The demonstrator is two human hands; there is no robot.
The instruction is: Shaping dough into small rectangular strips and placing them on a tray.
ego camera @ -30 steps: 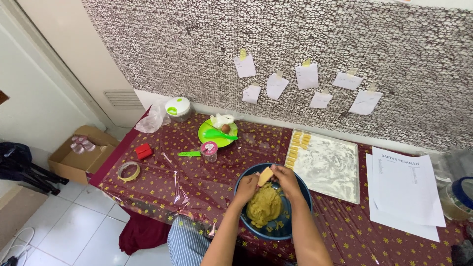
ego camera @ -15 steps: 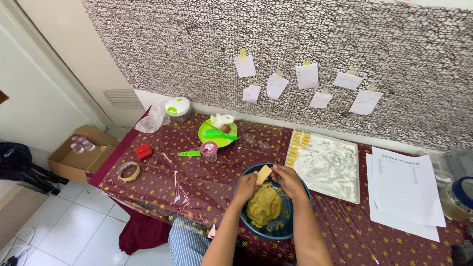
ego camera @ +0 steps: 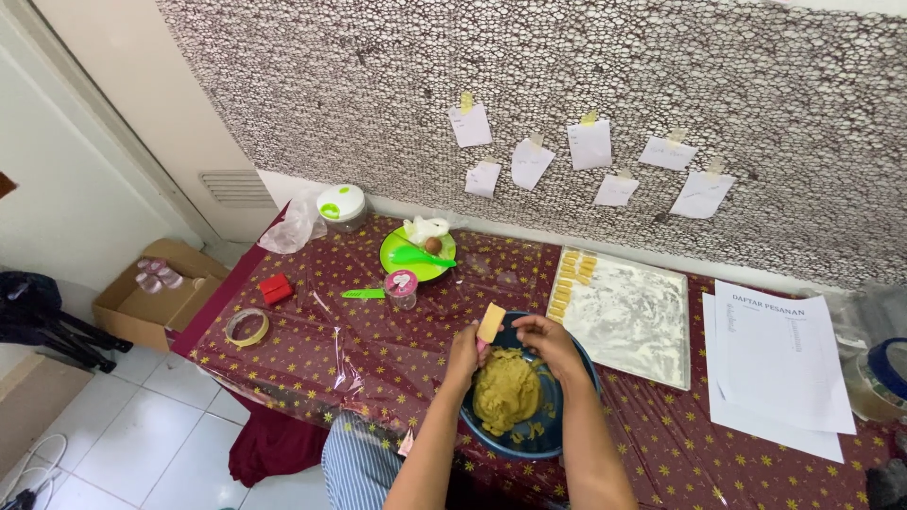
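Table (ego camera: 378, 349): hands (ego camera: 515, 342) over dough bowl (ego camera: 567, 430).

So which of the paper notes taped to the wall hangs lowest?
The small note at the far left of the lower row, just under the top-left note. Its bottom edge sits below all the other six.

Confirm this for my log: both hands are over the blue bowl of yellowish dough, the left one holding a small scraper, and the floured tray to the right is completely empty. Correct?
Not quite. The head view shows the floured tray is not empty: small pale dough pieces are lined up along its left edge. The rest stands: left hand holds the scraper, right hand beside it over the blue bowl.
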